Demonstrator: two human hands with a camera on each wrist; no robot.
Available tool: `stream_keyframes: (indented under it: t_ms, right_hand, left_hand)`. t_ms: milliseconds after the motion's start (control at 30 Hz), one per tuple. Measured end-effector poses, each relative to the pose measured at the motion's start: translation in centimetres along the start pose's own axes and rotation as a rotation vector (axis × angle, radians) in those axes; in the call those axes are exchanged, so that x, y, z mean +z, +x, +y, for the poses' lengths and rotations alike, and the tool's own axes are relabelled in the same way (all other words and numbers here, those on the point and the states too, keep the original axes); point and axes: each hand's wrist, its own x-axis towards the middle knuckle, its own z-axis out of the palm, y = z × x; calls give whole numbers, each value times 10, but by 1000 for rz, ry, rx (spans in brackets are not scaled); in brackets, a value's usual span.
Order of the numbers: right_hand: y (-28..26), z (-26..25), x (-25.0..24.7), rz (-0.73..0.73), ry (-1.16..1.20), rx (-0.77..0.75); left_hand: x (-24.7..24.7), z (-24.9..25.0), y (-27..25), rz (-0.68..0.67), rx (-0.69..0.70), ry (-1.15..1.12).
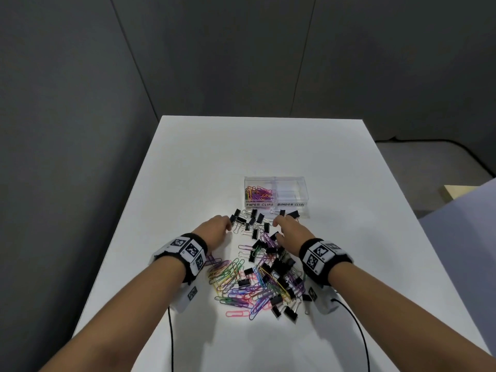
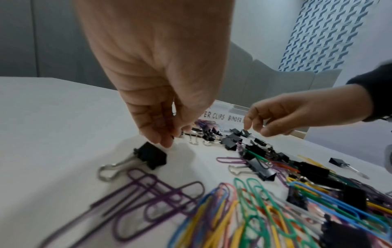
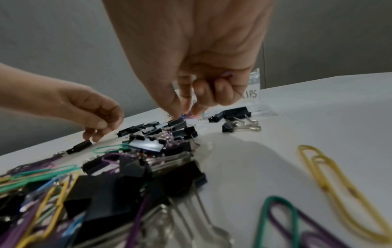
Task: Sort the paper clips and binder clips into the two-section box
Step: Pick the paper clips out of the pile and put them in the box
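Note:
A clear two-section box (image 1: 276, 204) stands mid-table. Its left half, labelled PAPER CLIPS, holds coloured paper clips (image 1: 259, 193); nothing shows in the half labelled BINDER CLIPS. Black binder clips (image 1: 252, 224) lie scattered just in front of it. Nearer me spreads a mixed pile (image 1: 263, 280) of coloured paper clips and binder clips. My left hand (image 2: 169, 135) hangs over the left side of the scatter, fingertips bunched against the thumb above a binder clip (image 2: 152, 157); whether they hold anything is unclear. My right hand (image 3: 185, 112) reaches down, thumb and forefinger apart, onto another binder clip (image 3: 177, 123).
The white table (image 1: 188, 162) ends in edges at left, right and far side, with grey walls beyond. Cables (image 1: 357, 334) trail from both wrist cameras toward me. A yellow paper clip (image 3: 331, 181) and a green and a purple one lie loose right of the pile.

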Motion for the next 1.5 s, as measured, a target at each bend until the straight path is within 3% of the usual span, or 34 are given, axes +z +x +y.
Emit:
stream_keyframes:
  t_ms: [100,333,633,867,1233,1500]
  right_hand:
    - [-2,3,3,-46,-110,-8]
    - [-3,14,7,-32,-184,-6]
    - [-9,34,-4,63,-227,63]
    - [4,-4,-8,44,-117,97]
    - [26,-19,2,-156,82,221]
    - [17,-12,-4,-94,307,164]
  left_hand:
    - [-5,-12,-10,-59,-34,10]
    - [-3,-36,-39,-228,91,243]
    - [21,-16,-28,-9,135,244]
    - [33,23,-9,91,148,237]
    - [25,21,-13,82,151,218]
    - [11,-2,-25,-29,135,17]
